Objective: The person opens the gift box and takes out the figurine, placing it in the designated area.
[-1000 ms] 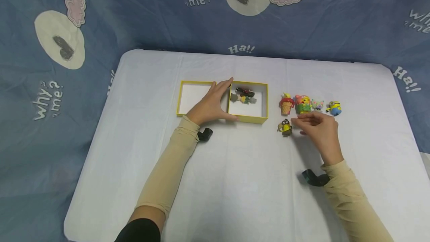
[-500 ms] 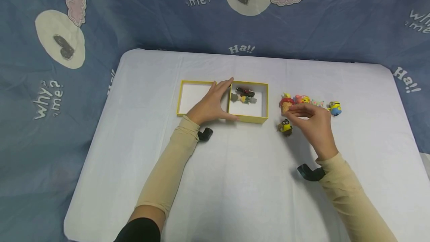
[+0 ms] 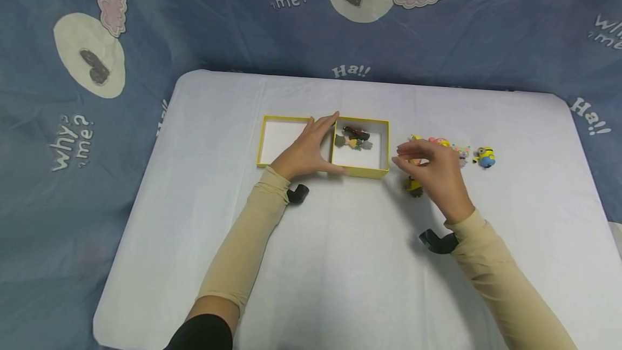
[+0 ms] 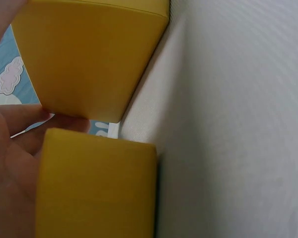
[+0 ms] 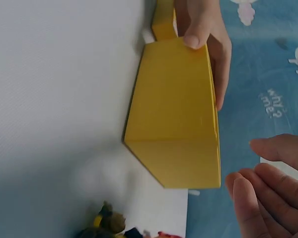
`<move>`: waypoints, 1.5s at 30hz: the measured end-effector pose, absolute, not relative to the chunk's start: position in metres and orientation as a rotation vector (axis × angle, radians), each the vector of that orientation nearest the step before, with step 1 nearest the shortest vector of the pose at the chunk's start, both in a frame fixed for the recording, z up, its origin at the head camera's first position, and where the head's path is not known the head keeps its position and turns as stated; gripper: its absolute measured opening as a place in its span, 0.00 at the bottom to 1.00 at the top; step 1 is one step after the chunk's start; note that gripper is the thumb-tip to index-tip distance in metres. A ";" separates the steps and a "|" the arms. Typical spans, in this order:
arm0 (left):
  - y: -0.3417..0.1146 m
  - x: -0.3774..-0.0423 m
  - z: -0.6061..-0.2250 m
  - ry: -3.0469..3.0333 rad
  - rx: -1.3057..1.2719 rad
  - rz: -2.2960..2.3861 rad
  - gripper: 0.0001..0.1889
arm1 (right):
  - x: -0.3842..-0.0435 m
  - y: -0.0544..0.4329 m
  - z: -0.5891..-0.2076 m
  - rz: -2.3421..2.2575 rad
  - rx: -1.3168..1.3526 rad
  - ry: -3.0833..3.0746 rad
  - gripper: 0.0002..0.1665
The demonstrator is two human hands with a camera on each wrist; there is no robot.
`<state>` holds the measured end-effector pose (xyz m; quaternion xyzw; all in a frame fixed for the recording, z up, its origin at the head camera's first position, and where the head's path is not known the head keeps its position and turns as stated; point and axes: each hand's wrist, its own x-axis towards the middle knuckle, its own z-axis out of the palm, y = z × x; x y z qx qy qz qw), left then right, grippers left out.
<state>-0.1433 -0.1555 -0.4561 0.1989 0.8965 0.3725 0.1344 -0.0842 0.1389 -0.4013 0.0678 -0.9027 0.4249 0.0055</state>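
Backdrop, head view: blue cloth printed with hearts, clouds and lettering, rising behind a white tabletop.
Yellow box, head view: from my remote station I see the yellow box just beside a shallow yellow tray; inside the box lie a dark figurine and a grey-and-green figurine.
Left hand, head view: the left hand spans the box, thumb at the near wall, fingertips at the far one, grasping it.
Right hand, head view: the right hand hovers between box and loose toys, partly covering several.
Loose toys, head view: a blue-and-yellow figurine at the far right, a pastel figurine near it, and a brown-and-yellow figurine nearer me.
Walls, left wrist view: I see the yellow sides of both containers, with fingers touching the upper one.
Fingers, right wrist view: the right hand's fingers are released, loosely bent, a gap separating thumb and fingertips; the left thumb presses the box's edge.
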 end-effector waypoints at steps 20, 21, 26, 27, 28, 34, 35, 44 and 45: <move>-0.156 -0.143 -0.455 2.587 0.535 1.071 0.73 | -0.106 0.106 -0.396 1.239 0.520 -2.944 0.18; -0.156 -0.143 -0.455 2.587 0.535 1.070 0.73 | -0.107 0.105 -0.396 1.239 0.537 -2.958 0.18; -0.156 -0.142 -0.455 2.582 0.533 1.071 0.73 | -0.114 0.095 -0.394 1.247 0.661 -3.024 0.18; -0.156 -0.142 -0.455 2.581 0.534 1.072 0.73 | -0.116 0.093 -0.394 1.244 0.691 -3.038 0.18; -0.157 -0.142 -0.455 2.580 0.536 1.073 0.72 | -0.117 0.091 -0.393 1.235 0.717 -3.053 0.19; -0.157 -0.143 -0.456 2.590 0.563 1.074 0.72 | -0.125 0.080 -0.394 1.147 0.813 -3.103 0.22; -0.157 -0.144 -0.457 2.594 0.574 1.075 0.72 | -0.126 0.079 -0.394 1.144 0.818 -3.109 0.22; -0.156 -0.145 -0.457 2.613 0.639 1.077 0.72 | -0.138 0.069 -0.397 1.009 0.838 -3.194 0.24; -0.156 -0.145 -0.457 2.613 0.638 1.077 0.72 | -0.139 0.068 -0.397 0.993 0.839 -3.202 0.24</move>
